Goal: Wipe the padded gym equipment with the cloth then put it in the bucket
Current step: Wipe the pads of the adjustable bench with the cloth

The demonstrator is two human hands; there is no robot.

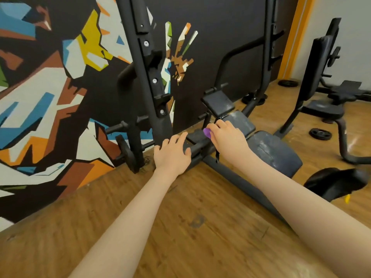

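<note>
No text, label, brand or number can be read anywhere.

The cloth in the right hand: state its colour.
Purple. Only a small bit of the cloth peeks out from under the right hand, seen in the head view.

Two bare forearms, uncovered from the bottom edge of the view to the wrists — no sleeve, cuff or glove anywhere along them. Left hand (172, 152) and right hand (226, 135) equally bare — no ring, watch, strap or bracelet at fingers or wrists. Slim in build, long from elbow to wrist, smooth and unmarked, without tattoo, plaster or printed marking.
</note>
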